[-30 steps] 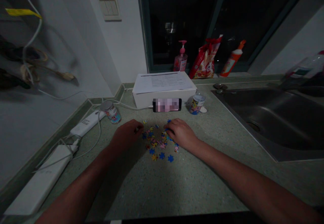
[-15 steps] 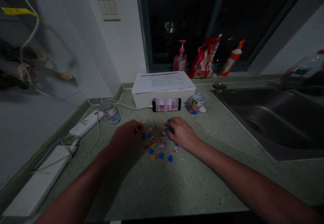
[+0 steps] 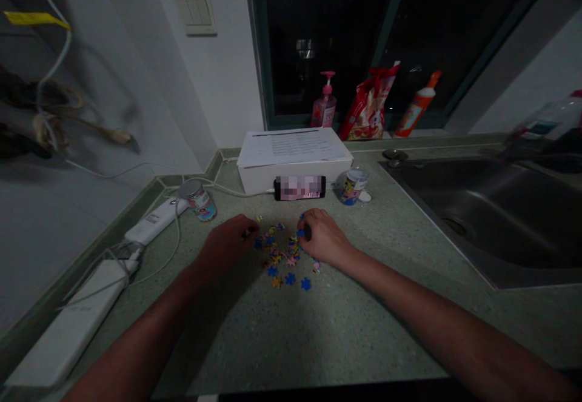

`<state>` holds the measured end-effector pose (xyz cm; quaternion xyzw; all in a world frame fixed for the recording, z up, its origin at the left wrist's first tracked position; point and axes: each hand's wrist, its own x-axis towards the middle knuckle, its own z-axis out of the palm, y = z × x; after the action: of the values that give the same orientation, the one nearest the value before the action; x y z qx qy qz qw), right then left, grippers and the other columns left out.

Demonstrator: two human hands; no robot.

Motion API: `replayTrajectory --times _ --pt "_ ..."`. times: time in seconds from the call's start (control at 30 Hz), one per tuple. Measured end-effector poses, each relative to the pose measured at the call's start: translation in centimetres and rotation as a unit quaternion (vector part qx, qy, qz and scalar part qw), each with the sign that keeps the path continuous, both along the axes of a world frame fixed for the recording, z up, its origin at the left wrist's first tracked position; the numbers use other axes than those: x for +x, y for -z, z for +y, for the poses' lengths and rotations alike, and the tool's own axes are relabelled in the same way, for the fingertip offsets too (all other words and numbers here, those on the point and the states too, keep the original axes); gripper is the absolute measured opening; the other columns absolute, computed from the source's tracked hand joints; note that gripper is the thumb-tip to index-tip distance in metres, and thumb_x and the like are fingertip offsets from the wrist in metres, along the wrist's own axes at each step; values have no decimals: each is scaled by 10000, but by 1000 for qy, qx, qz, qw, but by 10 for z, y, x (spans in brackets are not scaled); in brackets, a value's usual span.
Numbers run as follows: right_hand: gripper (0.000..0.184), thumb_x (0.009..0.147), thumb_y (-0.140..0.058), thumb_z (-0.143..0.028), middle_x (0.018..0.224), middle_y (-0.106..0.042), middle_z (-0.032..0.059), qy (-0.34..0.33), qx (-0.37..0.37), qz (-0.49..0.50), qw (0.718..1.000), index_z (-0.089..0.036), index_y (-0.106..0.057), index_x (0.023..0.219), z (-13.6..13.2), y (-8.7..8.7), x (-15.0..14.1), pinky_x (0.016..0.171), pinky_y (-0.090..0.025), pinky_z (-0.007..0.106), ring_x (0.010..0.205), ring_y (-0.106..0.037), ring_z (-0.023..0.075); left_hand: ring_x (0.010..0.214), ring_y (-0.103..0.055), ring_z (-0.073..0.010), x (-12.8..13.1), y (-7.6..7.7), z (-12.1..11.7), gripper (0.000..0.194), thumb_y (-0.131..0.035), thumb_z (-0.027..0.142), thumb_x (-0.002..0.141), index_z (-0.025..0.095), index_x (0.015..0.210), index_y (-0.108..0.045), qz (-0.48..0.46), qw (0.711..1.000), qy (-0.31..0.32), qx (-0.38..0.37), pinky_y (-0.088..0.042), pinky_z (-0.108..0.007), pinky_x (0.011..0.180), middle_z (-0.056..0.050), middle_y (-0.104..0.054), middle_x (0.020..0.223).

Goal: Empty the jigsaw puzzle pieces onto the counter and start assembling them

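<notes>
Right hand (image 3: 325,238) has curled inward — against a blue puzzle piece (image 3: 301,233).

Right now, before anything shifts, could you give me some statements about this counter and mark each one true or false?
1. The phone stands in front of the white box. True.
2. The puzzle pieces are all blue. False: some are yellow or pink.
3. The fingers of the right hand are at a blue piece. True.
4. The left hand is over the sink. False: it is beside the puzzle pieces, on the counter's left half.
5. The red bag is between the pink pump bottle and the orange bottle. True.
6. The papers are under the white box. False: the papers lie on top.
</notes>
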<state>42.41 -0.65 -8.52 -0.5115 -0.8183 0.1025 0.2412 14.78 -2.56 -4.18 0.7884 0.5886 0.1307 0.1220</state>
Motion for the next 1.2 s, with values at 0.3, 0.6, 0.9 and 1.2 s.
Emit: replayTrajectory --times 0.3,0.6,0.9,1.2 --pt "158 829 -675 -48 866 -696 47 -48 -36 58 997 -206 -687 838 -8 -10 2 826 -464 355 893 -638 232 828 -690 -210 6 -5 -6 200 -587 302 1028 233 1053 -774 -21 999 35 2 -523 -352 822 -47 -752 1019" --pt "135 887 -744 -93 900 -745 5 -93 -86 210 970 -216 -722 936 -31 -18 -13 730 -516 307 791 -673 170 805 -680 -193 31 4 -23 182 -685 298 980 237 1129 -770 -138 984 107 -43 -545 -325 761 -55 -751 1008" --pt "142 898 -744 -128 812 -753 -13 -92 -185 301 931 -222 -712 1000 -31 -5 -18 638 -533 283 713 -703 165 791 -691 -219 33 11 -20 164 -653 311 945 229 993 -787 -211 973 63 -74 -552 -362 736 -72 -788 917" --pt "201 962 -614 -149 997 -801 70 -68 -38 146 986 -209 -752 1096 -14 -6 7 813 -555 365 890 -734 223 754 -727 -220 14 3 -4 246 -661 420 879 223 956 -786 -234 969 0 -75 -561 -330 724 -41 -797 849"
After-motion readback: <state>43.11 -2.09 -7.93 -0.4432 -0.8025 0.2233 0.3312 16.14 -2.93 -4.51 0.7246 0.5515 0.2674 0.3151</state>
